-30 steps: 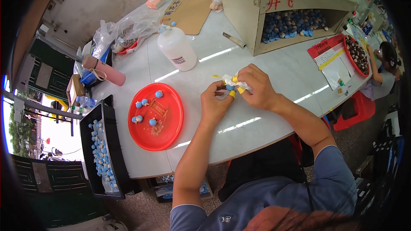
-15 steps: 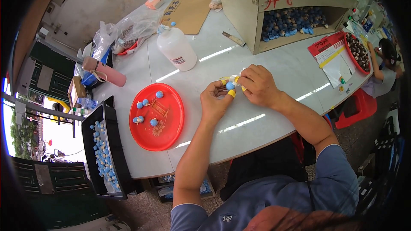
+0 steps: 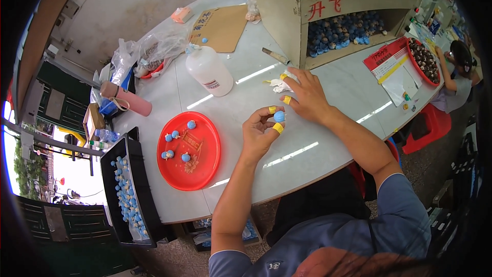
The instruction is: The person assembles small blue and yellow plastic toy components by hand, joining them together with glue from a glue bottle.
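Note:
Between the thumb and fingers of my left hand [image 3: 258, 132] is a small blue ball [image 3: 279, 116]. Yellow bands wrap the thumb and a finger of that hand. My right hand [image 3: 309, 95], also with yellow bands, is just beyond it, thumb and forefinger spread apart. Its fingertips reach over a crumpled white cloth [image 3: 280, 86] on the table; whether they press on it is hard to see. To the left, a round red tray [image 3: 207, 172] carries several small blue balls [image 3: 185, 157] with pale parts.
A black bin [image 3: 147, 195] of blue pieces stands at the table's left edge. Behind the tray are a white bottle [image 3: 209, 69] and a pink flask [image 3: 134, 101]. A pale box shelf [image 3: 274, 15] full of blue balls rises at the back. A co-worker sits far right beside a red basin [image 3: 435, 77].
My hands have parted. The right hand has drawn the white cloth away from the blue ball and opened over it on the table; the left still pinches the ball.

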Demonstrator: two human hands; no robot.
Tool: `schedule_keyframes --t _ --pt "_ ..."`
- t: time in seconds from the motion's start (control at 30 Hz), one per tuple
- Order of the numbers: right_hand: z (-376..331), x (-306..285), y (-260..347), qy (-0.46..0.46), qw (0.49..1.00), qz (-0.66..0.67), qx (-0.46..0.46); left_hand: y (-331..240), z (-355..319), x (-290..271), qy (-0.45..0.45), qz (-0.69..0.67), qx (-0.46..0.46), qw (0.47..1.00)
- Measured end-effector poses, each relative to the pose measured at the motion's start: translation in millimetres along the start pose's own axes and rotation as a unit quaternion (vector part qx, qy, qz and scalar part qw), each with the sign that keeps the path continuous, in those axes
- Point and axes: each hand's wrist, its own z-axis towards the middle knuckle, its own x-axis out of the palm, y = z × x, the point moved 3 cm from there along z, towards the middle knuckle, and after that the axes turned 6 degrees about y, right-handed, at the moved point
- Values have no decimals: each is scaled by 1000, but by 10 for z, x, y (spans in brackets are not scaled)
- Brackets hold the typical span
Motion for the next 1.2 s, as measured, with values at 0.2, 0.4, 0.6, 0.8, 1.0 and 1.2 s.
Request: schedule_keyframes --t 0.2,0.4,0.6,0.8,1.0,1.2 --pt "-167 -202 7 106 908 398 82 14 -12 -19 31 -3 -18 999" --pt "-155 -244 210 152 905 396 34 29 6 -46 28 31 -28 999" --pt "-156 -247 215 95 947 297 -75 -13 16 -18 18 148 -3 989" --pt "-160 -296 158 47 951 303 -48 -64 16 34 8 221 30 975" --pt "-170 -297 157 92 911 400 48 -48 9 7 -8 180 9 984" --pt "-204 -222 206 137 915 376 46 -87 3 40 -7 298 63 952"
